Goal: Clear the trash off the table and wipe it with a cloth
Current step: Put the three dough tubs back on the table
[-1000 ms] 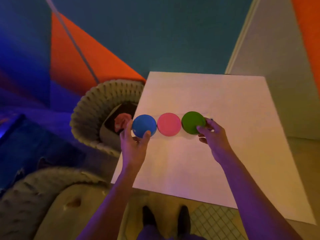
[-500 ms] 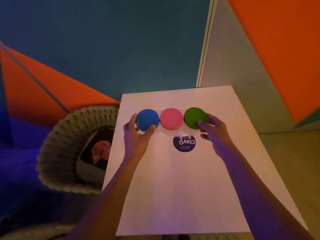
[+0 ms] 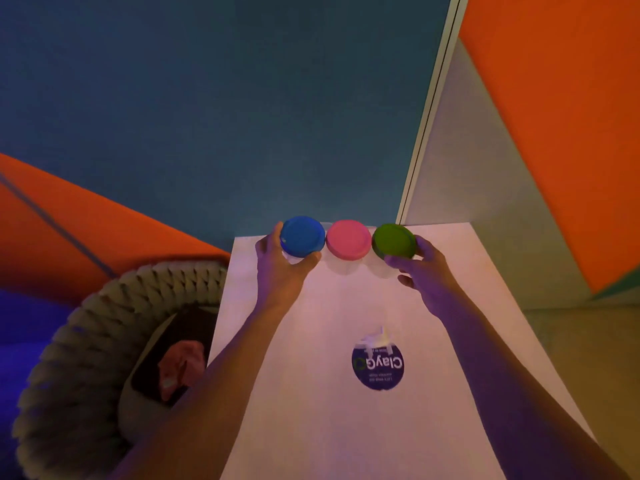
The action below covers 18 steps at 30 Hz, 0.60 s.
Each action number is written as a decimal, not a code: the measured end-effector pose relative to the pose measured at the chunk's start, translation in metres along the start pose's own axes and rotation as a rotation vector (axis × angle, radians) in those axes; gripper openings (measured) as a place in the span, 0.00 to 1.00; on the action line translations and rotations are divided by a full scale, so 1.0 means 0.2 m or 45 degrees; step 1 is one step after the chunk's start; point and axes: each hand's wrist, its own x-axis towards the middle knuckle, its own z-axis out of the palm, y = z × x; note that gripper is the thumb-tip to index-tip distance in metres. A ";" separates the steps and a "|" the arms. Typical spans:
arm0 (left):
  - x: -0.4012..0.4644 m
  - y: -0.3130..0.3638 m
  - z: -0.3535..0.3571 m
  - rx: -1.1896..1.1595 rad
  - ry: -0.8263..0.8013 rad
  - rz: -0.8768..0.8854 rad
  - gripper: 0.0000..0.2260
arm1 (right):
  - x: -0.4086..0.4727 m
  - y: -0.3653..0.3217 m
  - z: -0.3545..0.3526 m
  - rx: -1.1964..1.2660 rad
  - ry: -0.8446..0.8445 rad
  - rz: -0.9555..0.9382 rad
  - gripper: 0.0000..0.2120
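Nearest the person, a round dark-blue ClayGo label (image 3: 378,368) with a scrap of clear wrapper at its top edge lies flat on the pale bench (image 3: 311,427); a second ago the row of tubs sat over that spot and hid it, so the label has been uncovered as the tubs were pushed away from the body. To the left, just beside the bench edge, stands a woven rope basket (image 3: 114,327) holding something dark and a pinkish crumpled item. Farther out, the left hand (image 3: 282,268) has its fingers curled round the blue-lidded tub (image 3: 302,236) and the right hand (image 3: 424,271) pinches the side of the green-lidded tub (image 3: 394,240), with the pink-lidded tub (image 3: 348,239) pressed between them; all three now sit touching in a line at the far edge of the bench, against the teal wall. That reads as tidying the keepers aside; the label and wrapper look like the trash left to lift, and no cloth is in view yet
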 end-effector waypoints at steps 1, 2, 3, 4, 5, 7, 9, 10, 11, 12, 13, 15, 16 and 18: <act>0.06 0.00 0.03 0.001 0.002 0.000 0.37 | 0.06 -0.02 0.01 -0.009 0.001 -0.004 0.38; 0.11 0.00 0.06 0.007 0.007 -0.004 0.37 | 0.12 -0.05 0.01 -0.019 -0.001 -0.006 0.37; 0.17 -0.01 0.09 0.016 0.012 -0.008 0.37 | 0.18 -0.06 0.02 -0.025 -0.009 -0.008 0.37; 0.21 -0.01 0.12 0.028 0.013 -0.023 0.36 | 0.24 -0.07 0.02 -0.039 -0.012 -0.007 0.37; 0.27 -0.02 0.16 0.031 0.029 -0.044 0.36 | 0.32 -0.08 0.02 -0.054 -0.023 -0.002 0.38; 0.34 -0.05 0.22 0.039 0.047 -0.073 0.37 | 0.45 -0.09 0.03 -0.091 -0.039 0.005 0.41; 0.46 -0.09 0.30 0.054 0.056 -0.093 0.37 | 0.60 -0.10 0.03 -0.127 -0.049 0.016 0.42; 0.51 -0.11 0.34 0.068 0.057 -0.101 0.36 | 0.67 -0.10 0.04 -0.145 -0.050 0.019 0.42; 0.57 -0.14 0.38 0.080 0.060 -0.106 0.36 | 0.75 -0.09 0.04 -0.159 -0.050 0.020 0.41; 0.62 -0.17 0.42 0.091 0.060 -0.114 0.37 | 0.81 -0.09 0.05 -0.170 -0.054 0.015 0.41; 0.67 -0.20 0.46 0.105 0.062 -0.122 0.37 | 0.88 -0.08 0.05 -0.179 -0.054 0.015 0.41; 0.75 -0.28 0.55 0.141 0.059 -0.155 0.37 | 1.01 -0.03 0.06 -0.215 -0.043 0.021 0.42; 0.78 -0.32 0.59 0.150 0.054 -0.171 0.38 | 1.07 -0.01 0.07 -0.239 -0.034 0.026 0.43; 0.85 -0.38 0.66 0.157 0.047 -0.199 0.38 | 1.18 0.05 0.08 -0.294 -0.014 0.038 0.44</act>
